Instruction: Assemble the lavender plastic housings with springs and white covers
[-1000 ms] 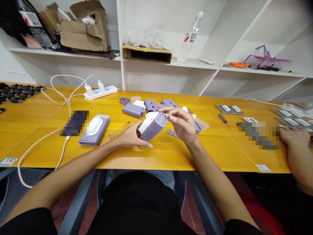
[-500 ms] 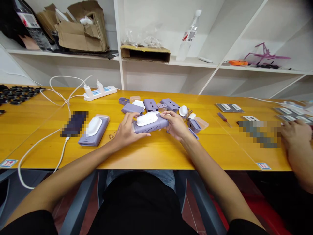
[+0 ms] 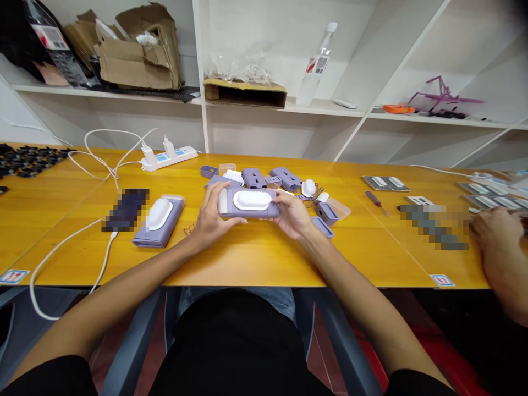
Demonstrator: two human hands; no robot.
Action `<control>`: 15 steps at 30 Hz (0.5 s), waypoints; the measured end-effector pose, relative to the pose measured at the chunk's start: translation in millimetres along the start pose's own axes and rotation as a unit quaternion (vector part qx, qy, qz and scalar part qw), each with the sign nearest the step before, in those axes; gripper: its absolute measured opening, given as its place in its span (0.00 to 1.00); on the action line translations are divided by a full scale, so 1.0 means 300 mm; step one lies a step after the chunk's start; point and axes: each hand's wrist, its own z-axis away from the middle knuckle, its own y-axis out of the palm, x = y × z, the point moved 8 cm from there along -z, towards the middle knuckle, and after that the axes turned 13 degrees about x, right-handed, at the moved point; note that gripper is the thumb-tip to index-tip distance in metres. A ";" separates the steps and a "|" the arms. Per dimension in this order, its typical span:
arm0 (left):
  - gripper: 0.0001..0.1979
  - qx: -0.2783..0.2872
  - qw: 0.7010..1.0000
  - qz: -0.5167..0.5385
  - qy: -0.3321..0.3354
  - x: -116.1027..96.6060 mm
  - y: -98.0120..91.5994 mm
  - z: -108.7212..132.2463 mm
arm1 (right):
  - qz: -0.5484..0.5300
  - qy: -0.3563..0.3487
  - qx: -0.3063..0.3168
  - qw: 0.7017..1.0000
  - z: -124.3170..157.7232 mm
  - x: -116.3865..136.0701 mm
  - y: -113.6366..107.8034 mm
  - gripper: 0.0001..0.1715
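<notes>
My hands hold a lavender plastic casing with a white oval top (image 3: 247,202) level above the yellow wooden table (image 3: 256,264). My left hand (image 3: 215,213) grips its left end, and my right hand (image 3: 291,215) grips its right end. A similar assembled lavender casing (image 3: 159,221) lies to the left of my left hand. Beyond my hands lie loose lavender casing shells (image 3: 253,177) and small white parts (image 3: 308,187). A small metal spring (image 3: 189,229) lies almost under my left hand.
A white power strip (image 3: 169,158) with plugged-in chargers and cables stands at the back left, next to a pixelated phone (image 3: 126,209). A small screwdriver (image 3: 377,201) lies to the right. A co-worker's hand (image 3: 493,228) rests among card-mounted parts at the far right.
The casing has turned so its white oval faces up instead of its perforated side showing. It now sits level between my hands, and my head view has shifted slightly.
</notes>
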 end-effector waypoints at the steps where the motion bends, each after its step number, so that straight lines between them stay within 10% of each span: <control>1: 0.50 0.009 1.000 -0.005 -0.001 0.003 0.005 -0.001 | -0.003 0.011 0.001 1.000 0.001 -0.006 0.000 0.23; 15: 0.42 0.130 0.986 -0.071 -0.080 0.080 -0.046 -0.033 | 0.020 0.110 0.125 0.986 0.032 0.003 0.023 0.19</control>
